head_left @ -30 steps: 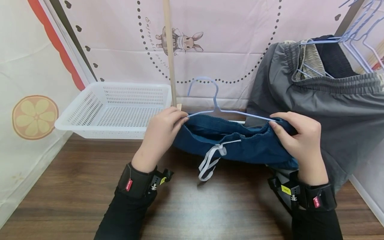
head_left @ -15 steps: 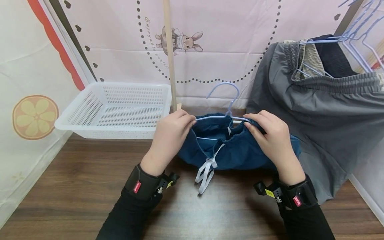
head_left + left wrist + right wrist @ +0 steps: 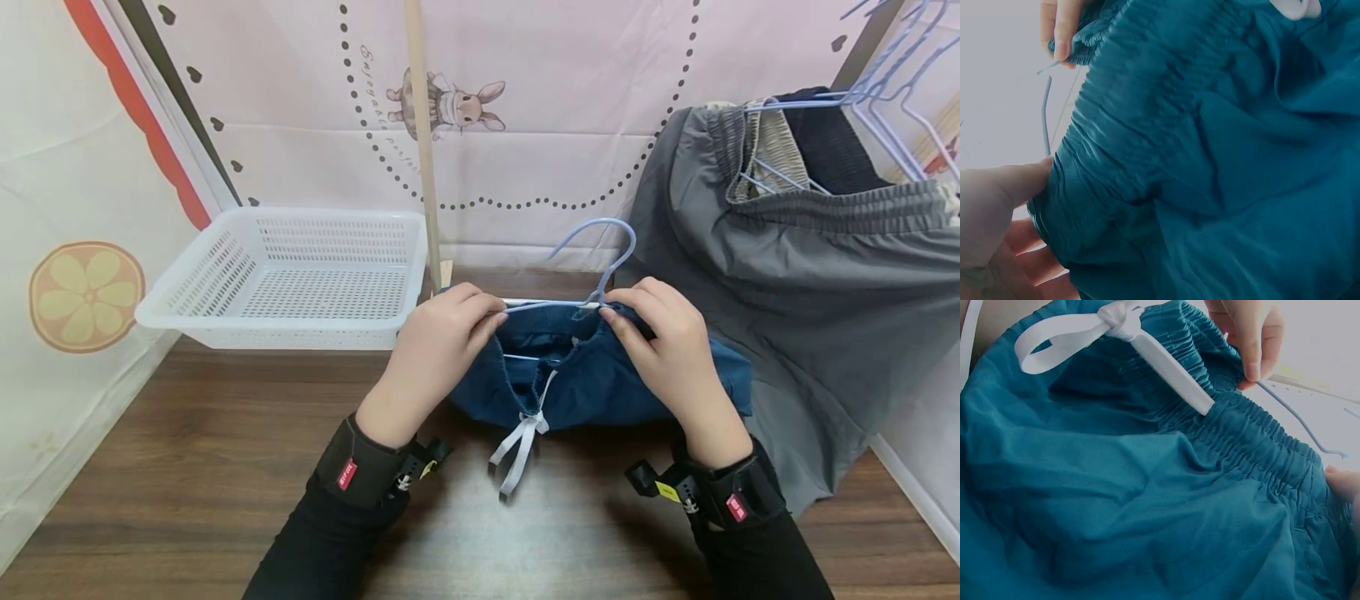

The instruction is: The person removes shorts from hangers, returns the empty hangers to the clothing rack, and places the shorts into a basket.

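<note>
Blue shorts (image 3: 592, 396) with a gathered elastic waist and a white tied drawstring (image 3: 519, 446) are held up over the table, waist opening upward. A thin light-blue hanger (image 3: 632, 242) runs along the back of the waistband, its hook standing above and leaning right. My left hand (image 3: 448, 346) pinches the waistband and the hanger bar at the left. Near the hook's base, my right hand (image 3: 663, 342) grips the waistband and bar. In the left wrist view, the thumb and fingers of the left hand (image 3: 988, 209) clasp the waist edge. The shorts' legs are mostly hidden.
A white perforated basket (image 3: 322, 335) stands at the back left, beside an upright wooden stick (image 3: 423, 142). At the right, grey trousers or shorts (image 3: 795, 275) hang on several blue hangers (image 3: 892, 92), close to my right hand. A pink printed cloth (image 3: 570, 75) covers the back.
My right hand has moved left along the hanger, closer to my left hand, which shifted slightly right. The hook has moved right and tilted. The waistband has bunched, its front dipping lower.
</note>
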The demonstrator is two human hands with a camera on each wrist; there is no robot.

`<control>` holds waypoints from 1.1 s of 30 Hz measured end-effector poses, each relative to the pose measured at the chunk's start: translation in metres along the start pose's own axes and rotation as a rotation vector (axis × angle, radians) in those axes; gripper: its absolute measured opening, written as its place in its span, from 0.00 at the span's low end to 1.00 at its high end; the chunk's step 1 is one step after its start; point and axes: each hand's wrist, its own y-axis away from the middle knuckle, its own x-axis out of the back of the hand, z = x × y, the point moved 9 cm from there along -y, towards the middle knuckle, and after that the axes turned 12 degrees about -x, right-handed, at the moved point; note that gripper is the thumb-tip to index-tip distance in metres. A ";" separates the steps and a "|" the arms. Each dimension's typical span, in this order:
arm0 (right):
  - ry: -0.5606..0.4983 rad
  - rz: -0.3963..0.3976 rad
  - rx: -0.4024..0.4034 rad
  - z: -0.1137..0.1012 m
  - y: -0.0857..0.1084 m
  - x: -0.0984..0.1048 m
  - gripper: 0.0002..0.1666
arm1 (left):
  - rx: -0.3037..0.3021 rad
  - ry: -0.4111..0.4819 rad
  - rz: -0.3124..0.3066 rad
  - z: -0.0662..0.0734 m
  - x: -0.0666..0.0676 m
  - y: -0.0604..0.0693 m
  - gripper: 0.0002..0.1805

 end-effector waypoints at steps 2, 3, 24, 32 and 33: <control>-0.015 0.012 -0.010 0.002 -0.001 0.003 0.07 | 0.012 0.012 -0.008 -0.003 0.002 0.000 0.07; -0.021 0.020 -0.017 0.003 -0.001 0.004 0.07 | 0.022 0.019 -0.015 -0.004 0.002 0.000 0.07; -0.023 0.121 -0.132 0.028 -0.003 0.029 0.06 | 0.234 0.054 -0.116 -0.046 0.011 0.011 0.13; -0.040 0.147 -0.199 0.033 -0.004 0.035 0.06 | 0.231 0.043 -0.114 -0.053 0.011 0.014 0.16; -0.043 0.145 -0.202 0.032 -0.004 0.034 0.06 | 0.232 0.044 -0.119 -0.053 0.011 0.014 0.16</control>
